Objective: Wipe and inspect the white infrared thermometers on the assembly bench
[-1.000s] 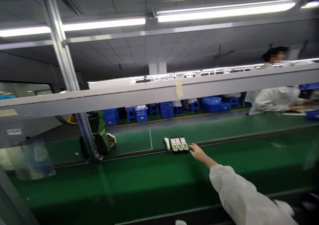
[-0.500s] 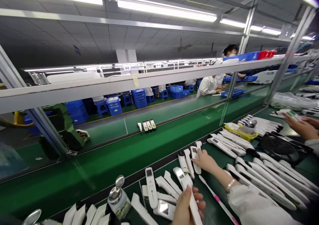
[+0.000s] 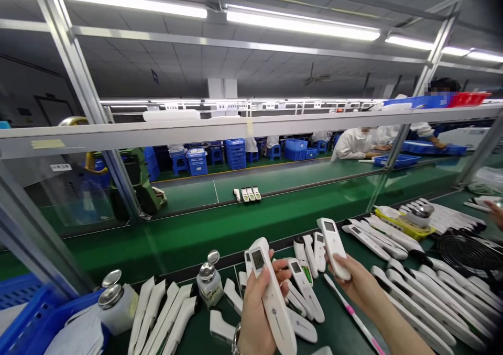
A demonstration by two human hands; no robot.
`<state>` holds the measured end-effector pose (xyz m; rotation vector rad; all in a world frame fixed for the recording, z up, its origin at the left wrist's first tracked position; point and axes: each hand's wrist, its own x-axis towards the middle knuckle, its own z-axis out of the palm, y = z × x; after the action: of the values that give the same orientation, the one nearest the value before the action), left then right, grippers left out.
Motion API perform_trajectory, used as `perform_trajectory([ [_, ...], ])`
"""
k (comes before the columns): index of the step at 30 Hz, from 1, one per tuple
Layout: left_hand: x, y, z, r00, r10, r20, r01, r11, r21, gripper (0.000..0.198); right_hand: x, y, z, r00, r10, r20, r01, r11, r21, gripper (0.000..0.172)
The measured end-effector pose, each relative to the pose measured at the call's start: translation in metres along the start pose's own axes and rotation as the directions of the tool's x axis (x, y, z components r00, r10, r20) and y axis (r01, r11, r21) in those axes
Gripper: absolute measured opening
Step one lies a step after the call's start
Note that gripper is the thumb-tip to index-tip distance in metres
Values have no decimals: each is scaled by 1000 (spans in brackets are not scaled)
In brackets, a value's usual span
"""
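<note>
My left hand (image 3: pixel 257 302) is closed round a white handheld thermometer (image 3: pixel 271 292), its small screen facing up. My right hand (image 3: pixel 359 284) grips a second white thermometer (image 3: pixel 333 245), lifted above the green mat. Between and under my hands lie several more white thermometers (image 3: pixel 304 287). A pink-and-white toothbrush (image 3: pixel 353 315) lies on the mat just under my right hand. A group of thermometers (image 3: pixel 247 194) rests on the far conveyor belt.
Rows of white thermometers (image 3: pixel 424 297) fill the right; more lie at the left (image 3: pixel 165 318). Two metal-capped dispenser bottles (image 3: pixel 208 281) (image 3: pixel 116 305) stand nearby, a blue crate (image 3: pixel 23 318) at far left, a black fan (image 3: pixel 469 250) at right. Other workers sit across the belt (image 3: pixel 353 141).
The view dropped from the far belt to the near bench. My right hand came back from the belt and lifted a thermometer off the mat; my left raised its thermometer upright.
</note>
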<state>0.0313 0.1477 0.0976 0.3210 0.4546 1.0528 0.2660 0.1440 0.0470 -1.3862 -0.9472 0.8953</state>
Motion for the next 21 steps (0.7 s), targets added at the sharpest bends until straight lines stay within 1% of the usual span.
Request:
perform_trajectory([
  [1, -1, 0, 1, 1000, -10, 14, 10, 1000, -23, 31, -19, -8, 9, 999, 15, 29, -16, 999, 37, 36],
  [3, -3, 0, 3, 997, -49, 59, 54, 995, -81, 33, -57, -23, 30, 995, 44, 88, -54, 992, 115, 39],
  [4, -4, -1, 4, 995, -62, 78, 70, 992, -109, 36, -73, -30, 41, 989, 71, 130, -98, 972, 214, 41],
  [5, -5, -2, 4, 993, -73, 93, 85, 988, -132, 37, -87, -37, 51, 980, 105, 167, -150, 948, 281, 42],
  [7, -9, -4, 5, 987, -90, 132, 112, 980, -167, 41, -106, -47, 67, 962, 143, 232, -220, 911, 350, 47],
  [9, -13, -4, 6, 982, -102, 157, 131, 973, -191, 42, -116, -50, 76, 950, 161, 266, -245, 915, 321, 51],
  [11, -18, -3, 7, 981, -114, 159, 145, 969, -202, 41, -119, -49, 78, 940, 167, 296, -246, 935, 255, 53],
  [17, -28, 4, 11, 989, -119, 86, 135, 970, -201, 34, -120, -47, 73, 913, 95, 397, -165, 975, 146, 58],
  [21, -31, 4, 11, 988, -126, 85, 141, 971, -196, 33, -121, -52, 71, 873, 69, 483, -141, 984, 114, 60],
])
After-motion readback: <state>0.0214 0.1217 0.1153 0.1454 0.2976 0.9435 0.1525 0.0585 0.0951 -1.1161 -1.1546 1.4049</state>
